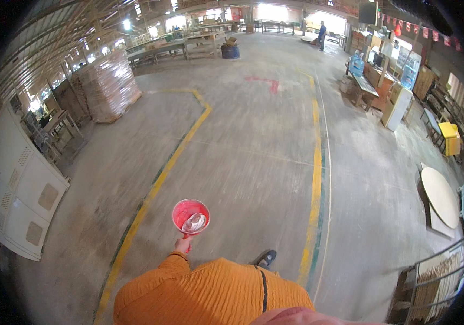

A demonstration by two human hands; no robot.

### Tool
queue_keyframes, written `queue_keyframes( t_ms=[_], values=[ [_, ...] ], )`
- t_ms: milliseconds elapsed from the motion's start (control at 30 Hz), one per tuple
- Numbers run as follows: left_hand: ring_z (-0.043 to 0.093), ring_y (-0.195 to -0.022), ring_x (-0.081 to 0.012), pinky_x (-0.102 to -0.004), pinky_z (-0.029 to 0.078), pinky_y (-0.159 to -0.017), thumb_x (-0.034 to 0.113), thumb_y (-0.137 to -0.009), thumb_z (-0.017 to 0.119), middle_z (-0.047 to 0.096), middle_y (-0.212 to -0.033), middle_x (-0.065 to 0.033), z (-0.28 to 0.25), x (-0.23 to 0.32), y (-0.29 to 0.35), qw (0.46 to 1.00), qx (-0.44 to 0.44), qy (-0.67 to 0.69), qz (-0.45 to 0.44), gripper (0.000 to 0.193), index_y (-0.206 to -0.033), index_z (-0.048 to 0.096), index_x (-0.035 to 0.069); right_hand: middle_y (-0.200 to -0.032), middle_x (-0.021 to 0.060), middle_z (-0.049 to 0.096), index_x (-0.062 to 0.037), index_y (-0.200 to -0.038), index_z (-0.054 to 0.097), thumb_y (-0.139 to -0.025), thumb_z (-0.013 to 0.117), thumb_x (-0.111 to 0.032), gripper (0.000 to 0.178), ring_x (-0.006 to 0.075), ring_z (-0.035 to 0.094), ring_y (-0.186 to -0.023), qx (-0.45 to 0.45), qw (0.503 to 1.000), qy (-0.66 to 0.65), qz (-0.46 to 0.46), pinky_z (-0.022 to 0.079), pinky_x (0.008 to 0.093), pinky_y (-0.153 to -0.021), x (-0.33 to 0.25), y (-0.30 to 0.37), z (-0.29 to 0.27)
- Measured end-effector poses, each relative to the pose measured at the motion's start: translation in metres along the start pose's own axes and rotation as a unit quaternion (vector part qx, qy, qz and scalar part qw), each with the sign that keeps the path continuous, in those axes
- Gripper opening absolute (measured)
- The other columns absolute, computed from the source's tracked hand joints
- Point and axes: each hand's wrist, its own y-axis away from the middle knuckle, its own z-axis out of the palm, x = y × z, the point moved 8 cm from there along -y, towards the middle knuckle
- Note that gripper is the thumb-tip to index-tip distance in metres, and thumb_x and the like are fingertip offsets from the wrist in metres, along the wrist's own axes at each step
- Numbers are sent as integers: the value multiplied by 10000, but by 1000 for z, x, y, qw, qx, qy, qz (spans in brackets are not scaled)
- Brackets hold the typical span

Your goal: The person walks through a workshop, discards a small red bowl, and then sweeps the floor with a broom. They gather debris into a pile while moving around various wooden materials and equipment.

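My left hand (182, 245) is closed around the short handle of a red plastic dipper (180, 210). The dipper is held out in front of my body, above the concrete floor (243, 184), with its round mouth facing up. In its bottom lies something whitish and shiny, crumpled-looking (194, 222); I cannot tell what it is. An orange sleeve (175, 264) covers my left arm. My right hand does not show anywhere. One dark shoe (266, 258) appears beyond my orange clothing.
Yellow floor lines (315, 179) run along both sides. At left stand a pale metal cabinet (12, 184) and a wrapped pallet stack (107, 89). To the right are a water dispenser (397, 108), a yellow chair (451, 142) and a round board (439, 196). A person (322, 37) stands far ahead.
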Motion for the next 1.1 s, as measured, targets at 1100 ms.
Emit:
queue_keyframes(
  t_ms=[1100],
  values=[
    [509, -422, -169, -313, 401, -381, 267, -704, 652, 526, -537, -74, 499, 695, -523, 999, -37, -1, -38, 274, -700, 557, 10, -680, 161, 597, -16, -916, 552, -770, 527, -253, 280, 299, 595, -633, -4, 999, -1, 33, 462, 402, -578, -652, -541, -501]
  ],
)
